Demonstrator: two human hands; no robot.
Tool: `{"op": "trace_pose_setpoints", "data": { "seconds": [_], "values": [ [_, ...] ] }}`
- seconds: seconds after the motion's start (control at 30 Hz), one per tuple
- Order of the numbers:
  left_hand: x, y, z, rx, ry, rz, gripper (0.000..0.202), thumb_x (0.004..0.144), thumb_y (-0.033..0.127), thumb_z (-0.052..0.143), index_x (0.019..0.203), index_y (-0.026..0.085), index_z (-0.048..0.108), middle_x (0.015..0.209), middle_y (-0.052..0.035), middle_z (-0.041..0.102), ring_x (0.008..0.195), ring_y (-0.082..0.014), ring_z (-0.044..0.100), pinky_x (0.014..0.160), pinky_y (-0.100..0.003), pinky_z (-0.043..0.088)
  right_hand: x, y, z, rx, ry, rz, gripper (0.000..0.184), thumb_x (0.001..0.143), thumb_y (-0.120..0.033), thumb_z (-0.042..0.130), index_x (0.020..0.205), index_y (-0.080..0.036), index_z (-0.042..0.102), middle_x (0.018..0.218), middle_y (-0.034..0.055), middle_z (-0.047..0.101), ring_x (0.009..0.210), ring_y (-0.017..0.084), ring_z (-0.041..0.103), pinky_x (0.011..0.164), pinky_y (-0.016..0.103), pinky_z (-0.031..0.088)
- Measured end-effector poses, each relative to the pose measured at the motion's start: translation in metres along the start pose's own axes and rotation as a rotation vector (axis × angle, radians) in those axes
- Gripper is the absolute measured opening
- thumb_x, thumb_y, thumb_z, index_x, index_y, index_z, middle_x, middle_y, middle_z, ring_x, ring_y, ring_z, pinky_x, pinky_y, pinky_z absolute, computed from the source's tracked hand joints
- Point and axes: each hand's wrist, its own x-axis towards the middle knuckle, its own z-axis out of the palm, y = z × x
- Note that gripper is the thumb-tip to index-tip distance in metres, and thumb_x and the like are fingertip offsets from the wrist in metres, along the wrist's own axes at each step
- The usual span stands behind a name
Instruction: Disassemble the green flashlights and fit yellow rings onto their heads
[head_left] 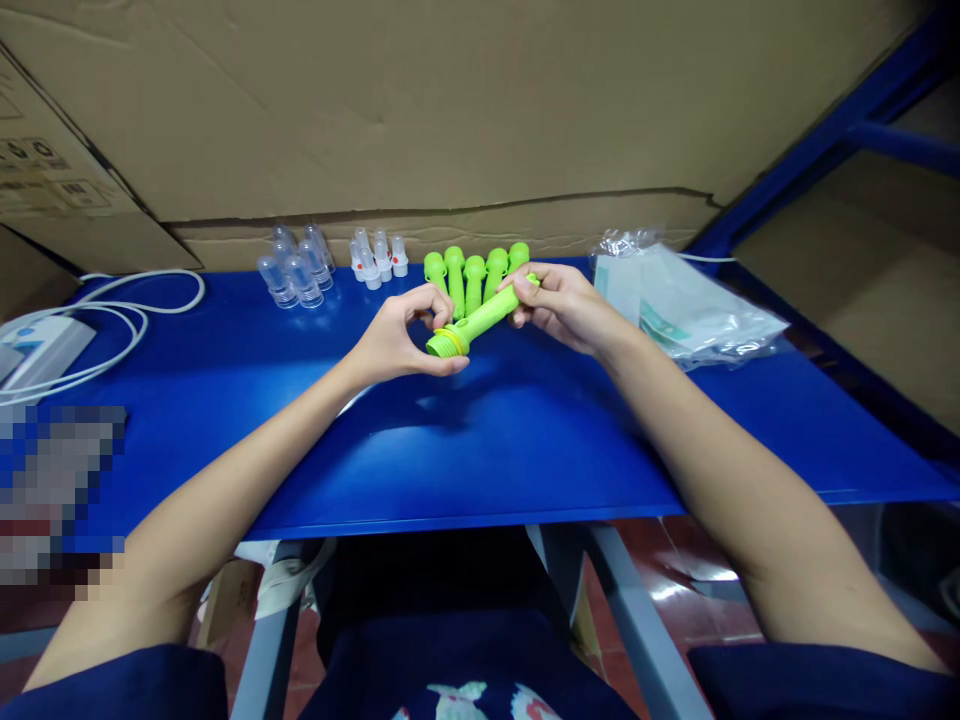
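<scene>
A light green, flashlight-shaped tube (486, 318) is held slantwise above the blue table, its threaded end with a yellow ring pointing left. My left hand (401, 335) curls around that threaded end, thumb below and fingers above. My right hand (559, 300) pinches the narrow far end between thumb and fingers. Just behind stand several more green flashlight-shaped pieces (474, 283) in a row. Left of them are several small clear-topped white pieces with red dots (379, 260), and further left several clear plastic caps (296, 268).
Clear plastic bags with white and green contents (675, 300) lie at the right. A white cable (146, 305) loops at the left beside a white box (52, 350). Large cardboard (450, 110) rises behind the blue table (517, 450); a blue metal frame (817, 130) slants at the right.
</scene>
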Motion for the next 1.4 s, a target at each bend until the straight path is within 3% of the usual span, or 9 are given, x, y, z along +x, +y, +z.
{"op": "trace_pose_setpoints", "data": {
  "seconds": [0.07,0.13,0.2,0.3,0.57,0.83,1.03,1.4],
  "values": [
    [0.002,0.001,-0.004,-0.026,-0.069,0.007,0.052,0.069,0.056,0.096,0.077,0.020,0.058,0.091,-0.0041,0.067,0.082,-0.0162,0.059,0.077,-0.032,0.051,-0.001,-0.002,-0.002,-0.006,-0.002,-0.007,0.058,0.065,-0.062,0.100,0.089,-0.018,0.071,0.076,0.0002,0.065,0.057,0.009,0.055,0.054,0.026,0.054],
    [0.003,0.002,-0.009,-0.048,-0.158,0.016,0.048,0.080,0.063,0.088,0.082,0.020,0.067,0.096,-0.0071,0.071,0.089,-0.0183,0.065,0.083,-0.033,0.054,-0.001,-0.003,-0.003,-0.012,-0.008,-0.012,0.057,0.067,-0.063,0.100,0.089,-0.018,0.072,0.073,-0.0003,0.064,0.056,0.009,0.053,0.053,0.025,0.052],
    [0.004,0.003,-0.012,-0.066,-0.235,0.027,0.044,0.091,0.063,0.079,0.085,0.020,0.071,0.100,-0.0090,0.073,0.096,-0.0193,0.068,0.090,-0.035,0.056,-0.002,-0.004,-0.003,-0.012,-0.020,-0.006,0.057,0.067,-0.063,0.099,0.088,-0.017,0.073,0.069,-0.0013,0.062,0.054,0.008,0.051,0.051,0.024,0.050],
    [0.004,0.005,-0.011,-0.085,-0.306,0.016,0.045,0.095,0.064,0.074,0.083,0.020,0.070,0.104,-0.0110,0.074,0.101,-0.0214,0.070,0.097,-0.038,0.057,-0.003,-0.004,-0.002,-0.018,-0.023,0.000,0.059,0.063,-0.065,0.100,0.085,-0.018,0.072,0.068,-0.0020,0.062,0.053,0.008,0.051,0.049,0.023,0.048],
    [0.004,0.019,-0.006,-0.072,-0.314,-0.033,0.050,0.101,0.069,0.061,0.089,0.021,0.065,0.120,-0.0118,0.067,0.111,-0.0222,0.065,0.107,-0.040,0.055,-0.001,-0.001,-0.014,-0.045,-0.048,-0.002,0.053,0.072,-0.060,0.097,0.088,-0.018,0.069,0.068,-0.0012,0.059,0.055,0.010,0.053,0.048,0.024,0.044],
    [0.006,0.003,-0.018,-0.044,-0.312,-0.040,0.053,0.099,0.073,0.060,0.087,0.021,0.065,0.112,-0.0105,0.065,0.109,-0.0224,0.064,0.109,-0.042,0.055,0.002,-0.001,-0.014,-0.058,-0.042,0.013,0.059,0.061,-0.065,0.100,0.074,-0.021,0.062,0.068,-0.0010,0.061,0.055,0.010,0.051,0.049,0.025,0.048],
    [0.007,-0.001,-0.022,-0.091,-0.336,-0.076,0.054,0.097,0.075,0.063,0.087,0.021,0.067,0.110,-0.0099,0.066,0.110,-0.0219,0.065,0.110,-0.040,0.054,0.002,-0.001,-0.018,-0.055,-0.028,0.004,0.049,0.074,-0.055,0.097,0.078,-0.020,0.062,0.070,0.0003,0.063,0.057,0.010,0.055,0.050,0.025,0.051],
    [0.005,-0.008,-0.033,-0.115,-0.368,-0.162,0.057,0.096,0.074,0.064,0.090,0.018,0.065,0.115,-0.0096,0.062,0.112,-0.0215,0.060,0.115,-0.040,0.047,0.004,-0.001,-0.014,-0.107,-0.004,-0.062,0.062,0.064,-0.070,0.097,0.082,-0.021,0.065,0.071,-0.0008,0.061,0.057,0.009,0.054,0.053,0.025,0.053]
  ]
}}
